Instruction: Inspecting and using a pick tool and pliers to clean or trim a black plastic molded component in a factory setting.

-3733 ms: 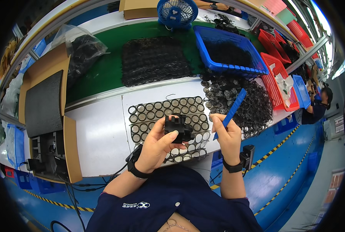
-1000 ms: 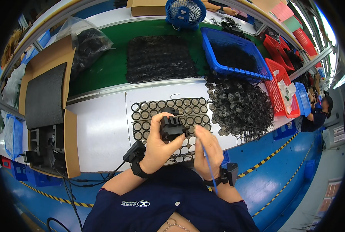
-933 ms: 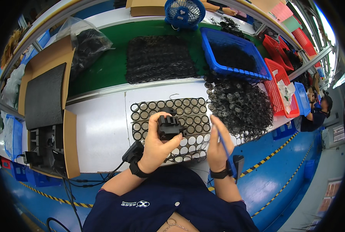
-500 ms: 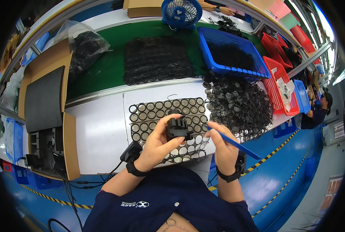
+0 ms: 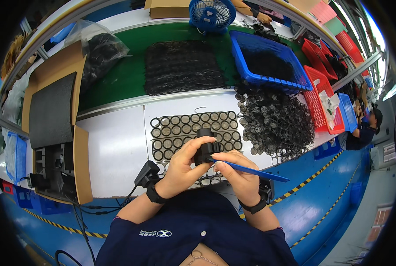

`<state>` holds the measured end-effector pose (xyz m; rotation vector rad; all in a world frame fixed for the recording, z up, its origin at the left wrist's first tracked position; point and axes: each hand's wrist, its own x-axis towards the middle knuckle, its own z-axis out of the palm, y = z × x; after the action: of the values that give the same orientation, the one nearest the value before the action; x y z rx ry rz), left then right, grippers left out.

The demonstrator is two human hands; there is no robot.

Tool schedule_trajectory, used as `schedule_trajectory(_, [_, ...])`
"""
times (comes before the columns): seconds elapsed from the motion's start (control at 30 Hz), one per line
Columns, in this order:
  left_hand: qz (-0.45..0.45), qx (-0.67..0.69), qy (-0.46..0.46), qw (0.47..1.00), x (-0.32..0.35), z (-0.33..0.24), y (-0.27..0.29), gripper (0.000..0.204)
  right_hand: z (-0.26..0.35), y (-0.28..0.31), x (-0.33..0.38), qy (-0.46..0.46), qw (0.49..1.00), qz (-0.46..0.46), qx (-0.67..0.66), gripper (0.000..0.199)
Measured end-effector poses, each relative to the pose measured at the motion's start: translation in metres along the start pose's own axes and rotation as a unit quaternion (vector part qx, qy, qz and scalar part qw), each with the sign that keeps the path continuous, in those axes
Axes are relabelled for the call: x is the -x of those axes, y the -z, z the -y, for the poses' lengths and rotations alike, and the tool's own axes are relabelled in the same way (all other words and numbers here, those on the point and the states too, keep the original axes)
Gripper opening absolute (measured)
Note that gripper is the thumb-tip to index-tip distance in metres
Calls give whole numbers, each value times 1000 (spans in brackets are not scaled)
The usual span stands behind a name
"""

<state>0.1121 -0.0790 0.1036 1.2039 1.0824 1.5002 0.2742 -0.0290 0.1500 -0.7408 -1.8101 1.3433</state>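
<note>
My left hand (image 5: 180,168) is closed around a black ribbed plastic part (image 5: 205,148), roughly cylindrical, holding it above the table. Between the fingers of my right hand (image 5: 240,175) is a slim blue stick-like tool (image 5: 264,174), slanting down to the right. Its tip meets the near side of the black part, close to my left fingers; the exact contact is hidden. Below and beyond my hands lies a grid of round black-rimmed discs (image 5: 186,119) in rows, partly covered by my hands.
A heap of black rings (image 5: 275,117) lies right of the grid. Beyond are a black mesh-like sheet (image 5: 180,66), a blue basket (image 5: 269,82) and a fan (image 5: 211,15). A cardboard box (image 5: 82,164) with black foam stands left; a red basket (image 5: 319,102) right. A person (image 5: 366,128) is at far right.
My right hand has moved left, bringing the blue tool's tip to the black part. The black part has been turned in my left hand.
</note>
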Motion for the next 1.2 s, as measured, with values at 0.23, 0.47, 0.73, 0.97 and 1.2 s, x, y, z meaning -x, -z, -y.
schedule_trajectory(0.23, [-32, -83, -50, 995, -1, -2, -2, 49, 0, -2, 2, -11, 1000, -6, 0, 20])
schedule_trajectory(0.47, [-45, -102, -53, 992, -2, -2, -2, 49, -1, -2, 2, -1, 1000, -5, 4, 19])
schedule_trajectory(0.73, [-65, -141, -90, 984, -3, 4, -3, 51, 0, -6, -4, 186, 960, -38, 208, 23])
schedule_trajectory(0.97, [-51, -94, -3, 994, 0, 14, -8, 50, -9, -22, 1, 312, 863, -103, 384, 32])
schedule_trajectory(1.2, [-19, 134, 60, 989, 1, 11, -7, 50, -18, 18, -19, 43, 963, -264, 46, 21])
